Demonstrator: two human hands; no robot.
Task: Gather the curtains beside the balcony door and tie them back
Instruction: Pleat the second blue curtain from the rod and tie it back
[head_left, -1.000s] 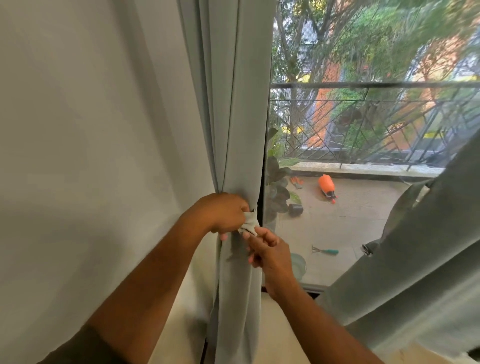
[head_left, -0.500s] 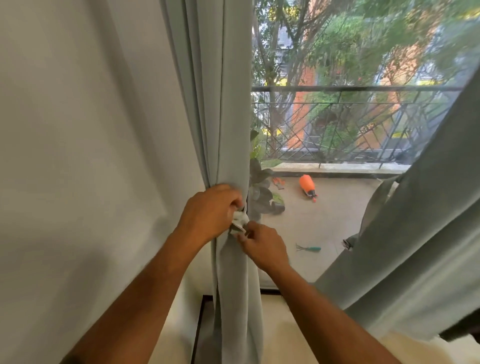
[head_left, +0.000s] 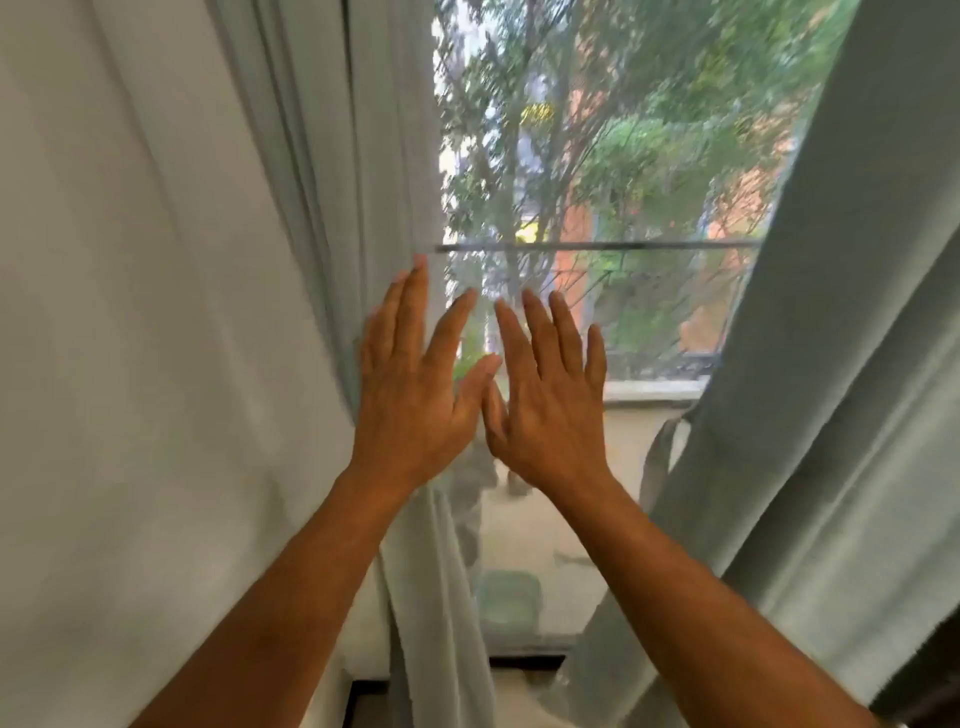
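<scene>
Hanging at the left edge of the balcony door (head_left: 597, 218), the left curtain (head_left: 332, 171) falls in soft vertical folds beside the wall (head_left: 130, 312). I judge its fabric light and limp: it bunches easily but slides unless gripped around the whole bundle at mid-height. My left hand (head_left: 410, 410) is raised flat, fingers (head_left: 415, 306) spread, overlapping the curtain's inner edge; contact cannot be confirmed. My right hand (head_left: 550, 410) is raised just beside it, fingers (head_left: 563, 327) spread, gripping nothing. The right curtain (head_left: 841, 389) drapes diagonally at the far side, a fabric loop (head_left: 655, 452) dangling at its edge. Outside, the railing (head_left: 597, 247) crosses blurred trees.
</scene>
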